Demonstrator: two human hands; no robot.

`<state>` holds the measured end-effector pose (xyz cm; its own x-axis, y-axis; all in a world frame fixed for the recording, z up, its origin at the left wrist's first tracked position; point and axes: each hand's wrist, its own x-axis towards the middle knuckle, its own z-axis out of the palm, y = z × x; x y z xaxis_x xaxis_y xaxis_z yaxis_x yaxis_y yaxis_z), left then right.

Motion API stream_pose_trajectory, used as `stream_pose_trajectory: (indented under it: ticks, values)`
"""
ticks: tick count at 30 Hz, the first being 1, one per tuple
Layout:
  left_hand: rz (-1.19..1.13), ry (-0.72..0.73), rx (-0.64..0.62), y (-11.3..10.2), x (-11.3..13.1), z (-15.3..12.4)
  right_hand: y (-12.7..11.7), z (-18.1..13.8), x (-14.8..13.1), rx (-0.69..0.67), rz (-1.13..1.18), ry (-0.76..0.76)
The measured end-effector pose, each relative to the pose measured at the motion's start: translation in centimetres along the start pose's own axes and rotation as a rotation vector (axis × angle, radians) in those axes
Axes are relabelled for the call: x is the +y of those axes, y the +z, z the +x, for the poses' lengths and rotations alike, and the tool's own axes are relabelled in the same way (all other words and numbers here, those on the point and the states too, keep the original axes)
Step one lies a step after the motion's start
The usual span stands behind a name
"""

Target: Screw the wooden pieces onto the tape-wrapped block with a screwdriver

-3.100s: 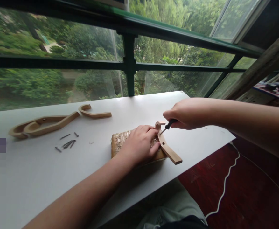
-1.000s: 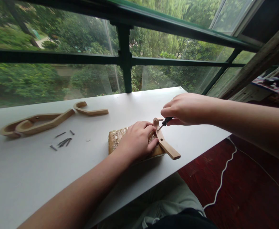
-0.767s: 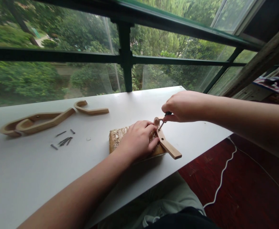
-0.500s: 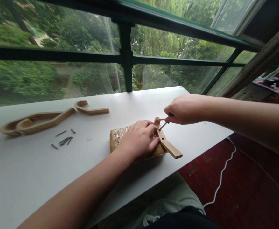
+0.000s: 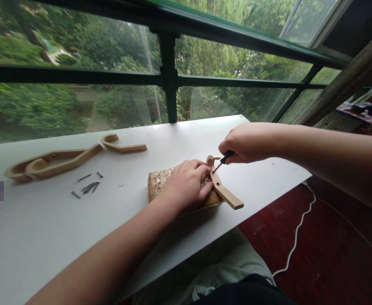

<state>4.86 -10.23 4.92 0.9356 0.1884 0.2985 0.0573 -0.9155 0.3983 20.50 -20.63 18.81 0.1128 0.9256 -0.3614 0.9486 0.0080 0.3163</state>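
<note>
My right hand (image 5: 238, 144) is closed around the black handle of a screwdriver (image 5: 227, 156). Its thin shaft slants down to the left, and the tip meets a curved wooden hook (image 5: 229, 196) near the upper of its holes. Draped over a block wrapped in clear plastic (image 5: 155, 183), my left hand (image 5: 188, 182) presses its fingertips and thumb to the hook's left side. The hook's straight end sticks out past the block toward the front edge. Whether a screw sits under the tip is too small to tell.
More wooden hooks (image 5: 68, 163) lie at the left of the white table (image 5: 61, 237), with another hook (image 5: 128, 148) beside them. Several dark screws (image 5: 90, 187) are scattered nearer. Behind the table stands a green-framed window (image 5: 169, 76). A white cable (image 5: 295, 237) runs over the red floor.
My right hand has turned at the wrist, and the screwdriver's black handle now shows. The left hand stays on the hook and block. The view has shifted slightly.
</note>
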Motion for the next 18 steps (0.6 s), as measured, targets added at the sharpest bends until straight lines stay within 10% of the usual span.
stream_pose_trajectory:
  ticks: [18]
  values:
    - [-0.011, 0.001, 0.002, 0.0, 0.0, 0.0, 1.8, -0.5, -0.2, 0.004, 0.100, -0.037]
